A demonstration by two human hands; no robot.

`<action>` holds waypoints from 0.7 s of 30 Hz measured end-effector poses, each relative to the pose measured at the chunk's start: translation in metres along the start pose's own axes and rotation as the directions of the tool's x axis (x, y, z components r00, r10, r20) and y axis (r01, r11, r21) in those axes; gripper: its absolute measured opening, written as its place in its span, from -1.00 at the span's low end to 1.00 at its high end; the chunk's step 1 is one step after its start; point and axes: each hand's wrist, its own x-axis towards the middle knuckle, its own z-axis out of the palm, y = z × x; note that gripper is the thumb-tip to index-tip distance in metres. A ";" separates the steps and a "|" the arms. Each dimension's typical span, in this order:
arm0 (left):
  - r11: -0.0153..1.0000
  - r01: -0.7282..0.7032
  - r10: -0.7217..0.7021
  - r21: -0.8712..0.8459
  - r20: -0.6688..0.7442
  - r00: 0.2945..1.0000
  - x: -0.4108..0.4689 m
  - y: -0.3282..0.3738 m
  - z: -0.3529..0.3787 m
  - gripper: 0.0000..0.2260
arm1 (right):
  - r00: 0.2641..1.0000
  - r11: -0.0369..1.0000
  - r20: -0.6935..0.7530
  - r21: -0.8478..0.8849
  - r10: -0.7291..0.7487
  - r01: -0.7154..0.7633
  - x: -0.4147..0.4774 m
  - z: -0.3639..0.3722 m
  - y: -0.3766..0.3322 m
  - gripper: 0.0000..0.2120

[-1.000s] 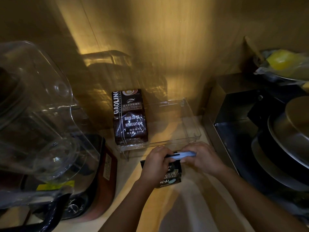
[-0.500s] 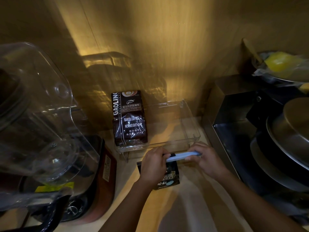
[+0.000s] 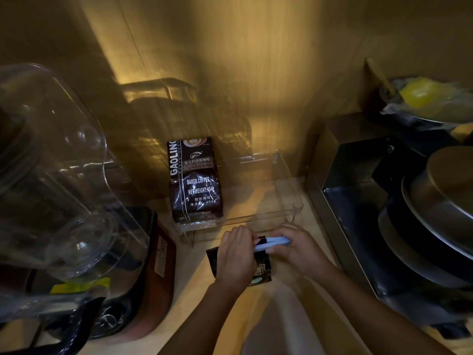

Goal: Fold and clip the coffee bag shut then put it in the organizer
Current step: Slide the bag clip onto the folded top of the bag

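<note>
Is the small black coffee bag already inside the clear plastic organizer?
No, the small black coffee bag lies on the counter in front of the clear plastic organizer, under both hands.

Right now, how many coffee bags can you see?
2. A large coffee bag stands upright at the left end of the clear organizer. A small coffee bag is on the counter in front, under both hands, partly hidden.

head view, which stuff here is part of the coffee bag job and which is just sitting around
Part of the job:
small bag, under both hands
blue clip, on the bag's top
clear organizer
left hand, right hand

Just sitting around:
big coffee bag, already in the organizer
blender
pans
yellow item
</note>
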 end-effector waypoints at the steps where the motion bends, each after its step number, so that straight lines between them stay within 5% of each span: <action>1: 1.000 0.007 -0.007 0.005 0.005 1.000 0.000 0.000 0.001 -0.74 | 1.000 0.999 0.000 0.030 0.024 -0.024 -0.001 -0.003 0.002 -0.87; 11: 0.996 -0.014 0.013 -0.083 -0.012 1.000 0.002 0.004 0.004 -0.90 | 0.984 0.962 -0.101 0.243 0.149 -0.121 -0.011 -0.005 0.012 -0.76; 21: 0.987 -0.031 0.032 -0.160 0.005 0.999 0.001 0.004 -0.004 -0.94 | 0.990 0.929 -0.098 0.366 0.098 -0.055 -0.009 0.017 -0.002 -0.68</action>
